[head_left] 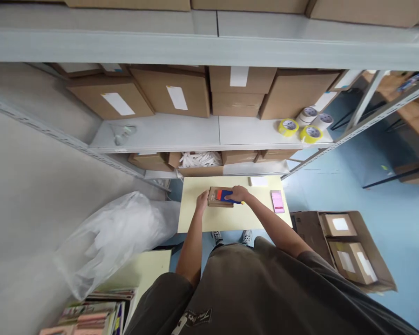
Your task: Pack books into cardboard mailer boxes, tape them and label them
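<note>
A small cardboard box (220, 197) with clear tape across it lies on a pale yellow table top (195, 214). My left hand (202, 201) grips the near left edge of the box. My right hand (239, 193) is closed around a blue and red hand tool (223, 196), which presses on the top of the box. A small yellow part (242, 203) shows at the tool's right end. The hand covers part of the tool, so its exact kind is hidden. A pink phone (277, 201) and a white paper pad (258, 181) lie to the right of the box.
Grey metal shelving (160, 132) stands ahead, holding cardboard cartons, yellow and white tape rolls (288, 127). A large clear plastic bag (115, 237) lies to the left. An open carton (345, 251) with smaller boxes stands on the blue floor to the right.
</note>
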Demonstrator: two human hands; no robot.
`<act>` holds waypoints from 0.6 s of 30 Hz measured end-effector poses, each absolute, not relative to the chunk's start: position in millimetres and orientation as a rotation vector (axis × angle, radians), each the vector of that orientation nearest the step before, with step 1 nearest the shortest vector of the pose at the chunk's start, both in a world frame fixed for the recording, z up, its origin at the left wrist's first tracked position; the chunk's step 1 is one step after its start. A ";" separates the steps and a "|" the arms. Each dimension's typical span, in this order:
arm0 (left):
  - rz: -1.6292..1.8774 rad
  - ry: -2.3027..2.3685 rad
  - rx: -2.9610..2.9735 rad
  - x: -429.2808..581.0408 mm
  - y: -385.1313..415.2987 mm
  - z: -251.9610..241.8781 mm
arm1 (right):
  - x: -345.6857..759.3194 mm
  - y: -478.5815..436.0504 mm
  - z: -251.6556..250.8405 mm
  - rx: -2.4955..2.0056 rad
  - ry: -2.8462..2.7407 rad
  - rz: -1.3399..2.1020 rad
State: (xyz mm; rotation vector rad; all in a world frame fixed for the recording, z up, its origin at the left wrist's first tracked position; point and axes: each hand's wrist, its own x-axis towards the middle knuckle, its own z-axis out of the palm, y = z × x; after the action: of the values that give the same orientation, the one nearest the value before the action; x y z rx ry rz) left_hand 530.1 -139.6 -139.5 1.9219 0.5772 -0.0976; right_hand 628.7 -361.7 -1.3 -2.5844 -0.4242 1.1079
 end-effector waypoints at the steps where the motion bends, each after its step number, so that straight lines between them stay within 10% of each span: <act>1: -0.093 0.545 1.907 527.6 -136.1 -135.9 | 629.5 -347.8 -1.7 -2.580 -0.431 1.109; 18: -0.205 0.515 2.149 551.8 -293.4 -139.7 | 647.2 -517.1 9.8 -2.607 -0.304 1.078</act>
State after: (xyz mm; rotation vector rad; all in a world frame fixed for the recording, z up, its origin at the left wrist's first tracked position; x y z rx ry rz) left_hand 551.8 -293.4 -139.7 2.1491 0.5153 -0.2052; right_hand 647.2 -517.1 9.8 -2.6067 -0.3042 1.0775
